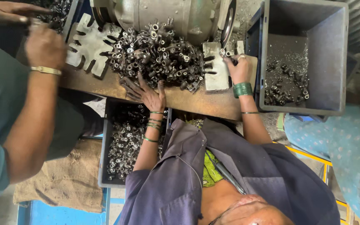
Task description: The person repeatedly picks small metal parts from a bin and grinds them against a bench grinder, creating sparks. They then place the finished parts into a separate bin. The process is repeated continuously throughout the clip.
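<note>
Looking down from the head view, the person's right hand (44,46) is curled into a loose fist near the top left corner, a thin pale bangle (46,70) on its wrist and the forearm running down to a green sleeve. Its fingers are turned away, so what they grip, if anything, cannot be told. The left hand (1,11) comes in from the left edge just above it, fingers stretched long and close together, their tips almost meeting the right fist. Much of it is cut off, and whether it holds something cannot be told either. Both hands hover beside a dark tray of small metal parts (57,9) and near a flat pale metal plate (89,43) with finger-like cutouts. This plate lies on a worn wooden bench (196,103). In the middle of the bench sits a big heap of small metal parts (159,56), pressed against a grey machine body (167,14). A co-worker in a purple coat (180,175) reaches up from below. One of that person's hands (148,93) is spread open at the heap's edge, and the other hand (238,68), with green bangles, pinches a part by a pale metal block (214,77). A grey crate (328,62) on the right holds a few parts, a dark crate (105,166) below the bench holds many, and sacking (63,179) lies beside it.
</note>
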